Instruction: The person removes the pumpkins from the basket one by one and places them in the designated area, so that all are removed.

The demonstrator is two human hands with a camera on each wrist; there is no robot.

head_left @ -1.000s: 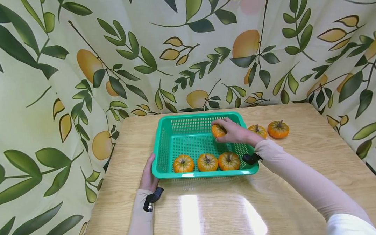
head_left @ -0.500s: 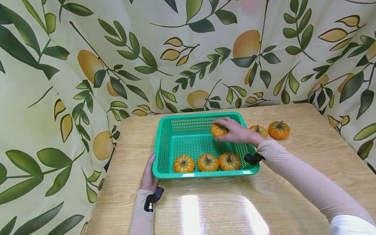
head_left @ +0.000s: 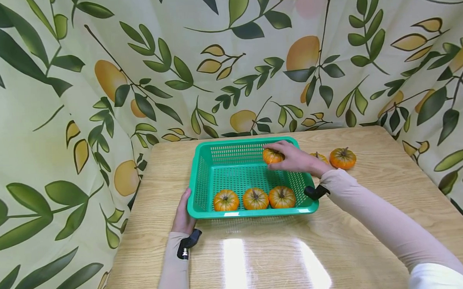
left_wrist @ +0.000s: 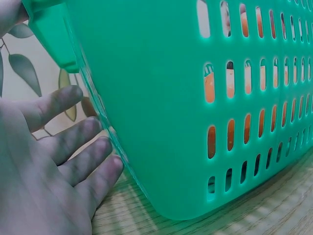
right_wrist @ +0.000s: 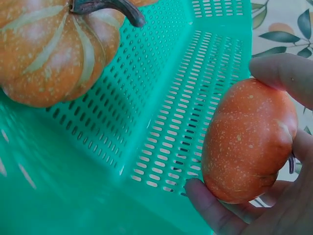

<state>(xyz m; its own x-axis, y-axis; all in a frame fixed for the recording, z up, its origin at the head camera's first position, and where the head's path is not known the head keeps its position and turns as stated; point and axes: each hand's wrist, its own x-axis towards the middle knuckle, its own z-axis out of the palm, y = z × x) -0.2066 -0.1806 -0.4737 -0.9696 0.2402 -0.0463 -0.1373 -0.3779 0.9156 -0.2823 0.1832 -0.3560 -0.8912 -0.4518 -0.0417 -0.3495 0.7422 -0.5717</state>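
Pumpkin (head_left: 272, 155) is sitting in my right hand (head_left: 294, 160), fingers curled around it, and compared with a moment ago I am carrying it slightly up and right, toward the far right corner of the green basket (head_left: 202, 180) in the middle of the frame. My left hand (head_left: 183, 215), fingers straight, is still pressing the basket's lower left corner, so I judge placing is not finished.

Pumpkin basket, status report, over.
Right hand grips a pumpkin over the green basket. Left hand flat against basket's side. Nothing blocking.

Basket (head_left: 202, 180) middle seemingly free
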